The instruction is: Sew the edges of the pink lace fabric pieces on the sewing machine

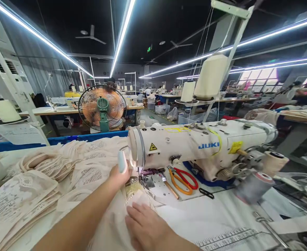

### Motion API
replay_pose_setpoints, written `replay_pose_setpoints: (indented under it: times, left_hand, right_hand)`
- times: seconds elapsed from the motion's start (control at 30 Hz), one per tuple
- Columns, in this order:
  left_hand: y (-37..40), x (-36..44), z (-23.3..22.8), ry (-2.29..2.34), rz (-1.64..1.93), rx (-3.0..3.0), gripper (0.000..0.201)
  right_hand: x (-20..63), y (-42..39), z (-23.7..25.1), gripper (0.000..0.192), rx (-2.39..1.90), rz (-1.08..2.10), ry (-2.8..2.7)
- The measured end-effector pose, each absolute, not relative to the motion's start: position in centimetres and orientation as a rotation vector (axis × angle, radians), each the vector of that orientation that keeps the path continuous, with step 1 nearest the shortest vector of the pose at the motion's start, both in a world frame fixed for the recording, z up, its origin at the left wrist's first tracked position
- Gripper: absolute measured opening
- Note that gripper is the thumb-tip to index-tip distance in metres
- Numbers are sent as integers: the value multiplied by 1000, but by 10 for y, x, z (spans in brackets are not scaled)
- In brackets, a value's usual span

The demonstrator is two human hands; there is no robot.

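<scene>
My left hand (119,176) is beside the needle end of a white JUKI sewing machine (182,142). A pale, rounded cover (122,162) stands up where its thumb appears to be, apart from the other fingers, which are partly hidden. In front of the needle, my right hand (147,223) lies on light cloth (111,223), fingers stretched forward and palm down. Between the two hands, a shiny yellowish patch (134,190) runs towards the presser foot. I cannot make out what it is.
Stacked lace-patterned pieces (30,195) cover the left side. Orange-handled scissors (181,183), red-handled pliers (188,177) and a wooden-handled brush (171,188) lie under the machine arm. A grey thread cone (254,188) stands right. A fan (102,108) is beyond the table.
</scene>
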State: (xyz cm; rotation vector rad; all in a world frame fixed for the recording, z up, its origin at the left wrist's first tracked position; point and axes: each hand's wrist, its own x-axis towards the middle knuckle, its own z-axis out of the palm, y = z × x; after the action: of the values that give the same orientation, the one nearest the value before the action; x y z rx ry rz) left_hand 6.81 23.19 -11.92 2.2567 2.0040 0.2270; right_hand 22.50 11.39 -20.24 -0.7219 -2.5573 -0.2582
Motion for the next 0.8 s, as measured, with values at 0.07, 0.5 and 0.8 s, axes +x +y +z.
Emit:
replay_pose_setpoints:
  times: [0.07,0.5,0.8]
  left_hand:
    - [224,64,-114,1966,253,2291,23]
    - [141,54,-132,1152,262,2670,44]
    - [153,62,-134,1232,343,2719,39]
  right_hand:
    - [233,118,-177,43,-701,-50,-2689]
    - [256,125,-168,32,-624,185,-2573]
    - [283,121,-167,31,-660,-171,-2507]
